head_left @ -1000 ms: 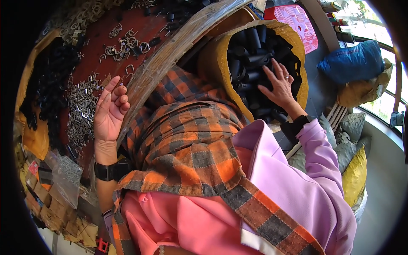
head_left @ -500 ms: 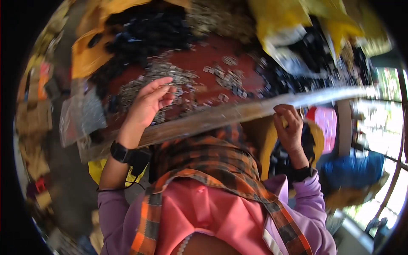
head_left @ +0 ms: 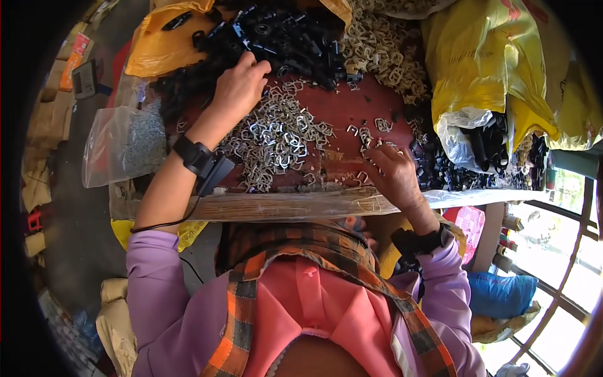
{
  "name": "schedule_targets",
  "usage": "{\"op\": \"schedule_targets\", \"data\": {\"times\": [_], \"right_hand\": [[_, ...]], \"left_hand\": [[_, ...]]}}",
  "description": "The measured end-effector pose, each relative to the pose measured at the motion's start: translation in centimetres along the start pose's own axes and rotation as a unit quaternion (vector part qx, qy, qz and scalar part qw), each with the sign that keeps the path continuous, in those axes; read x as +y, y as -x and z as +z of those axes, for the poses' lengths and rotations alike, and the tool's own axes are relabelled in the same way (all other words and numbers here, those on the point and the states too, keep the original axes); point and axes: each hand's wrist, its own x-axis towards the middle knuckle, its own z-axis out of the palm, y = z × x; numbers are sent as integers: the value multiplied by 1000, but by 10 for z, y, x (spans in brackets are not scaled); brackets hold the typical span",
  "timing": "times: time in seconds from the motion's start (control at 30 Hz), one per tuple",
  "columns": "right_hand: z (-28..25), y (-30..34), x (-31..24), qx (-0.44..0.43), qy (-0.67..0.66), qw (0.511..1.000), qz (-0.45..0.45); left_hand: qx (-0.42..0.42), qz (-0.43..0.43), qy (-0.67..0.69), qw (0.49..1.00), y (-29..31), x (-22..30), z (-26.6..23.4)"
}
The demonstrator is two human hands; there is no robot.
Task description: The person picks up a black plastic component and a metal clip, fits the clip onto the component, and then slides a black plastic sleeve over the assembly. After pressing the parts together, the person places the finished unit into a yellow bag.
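Observation:
My left hand (head_left: 242, 88) reaches to the near edge of a heap of black plastic parts (head_left: 292, 41), its fingers curled in at the pieces; what they grip, if anything, is hidden. Below and right of it lies a pile of small silvery metal loops (head_left: 282, 135) on the dark red tabletop (head_left: 333, 113). My right hand (head_left: 396, 173) is low over the table near its front edge, fingers bent down and drawn together beside a few loose metal loops (head_left: 383, 125). I cannot make out what is between its fingertips.
A heap of beige loops (head_left: 383, 56) lies at the back. Yellow bags (head_left: 490, 63) with black parts stand at the right, an orange-yellow bag (head_left: 163, 47) at the back left. A clear bag of small pieces (head_left: 125, 141) hangs at the left. A plastic-wrapped edge (head_left: 289, 206) runs along the front.
My left hand has moved forward from over the metal loops to the black heap. My right hand has come left and forward, from the front edge onto the table. The view has turned and steadied.

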Motion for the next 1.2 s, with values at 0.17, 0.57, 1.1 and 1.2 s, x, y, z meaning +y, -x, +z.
{"op": "schedule_targets", "data": {"times": [0.17,0.57,1.1,1.2], "right_hand": [[-1,-17,29,0,-25,999,41],[37,-89,72,33,-22,999,17],[46,-93,69,36,-29,999,26],[43,-94,66,36,-39,998,39]], "left_hand": [[8,10,36,999,-2,-6,1],[-36,0,151,988,11,-13,-8],[-77,25,-26,996,31,-7,-24],[14,73,-27,997,34,-8,-30]]}}
